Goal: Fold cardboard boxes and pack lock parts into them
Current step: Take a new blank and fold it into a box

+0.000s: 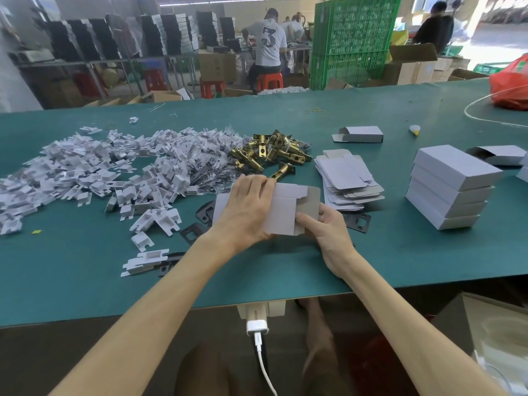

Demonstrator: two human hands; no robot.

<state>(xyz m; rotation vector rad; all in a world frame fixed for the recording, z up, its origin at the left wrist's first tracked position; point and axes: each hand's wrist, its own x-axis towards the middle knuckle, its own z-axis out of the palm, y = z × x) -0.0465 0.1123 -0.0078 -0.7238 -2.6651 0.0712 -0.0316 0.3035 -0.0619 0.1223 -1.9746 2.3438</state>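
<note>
Left hand [245, 208]: bare, frame centre.
Right hand [328, 232]: bare, right of centre.
Left forearm [160, 298]: bare to bottom edge.
Right forearm [400, 315]: likewise bare.

We are gripping a partly folded cardboard box [285, 210] over the green table [85, 267], our left hand [245, 207] curling over its upper edge and our right hand [328, 232] pinching its lower right corner. Brass latches [274, 150] are lying just beyond it, with flat box blanks [345, 178] sitting to their right.
</note>
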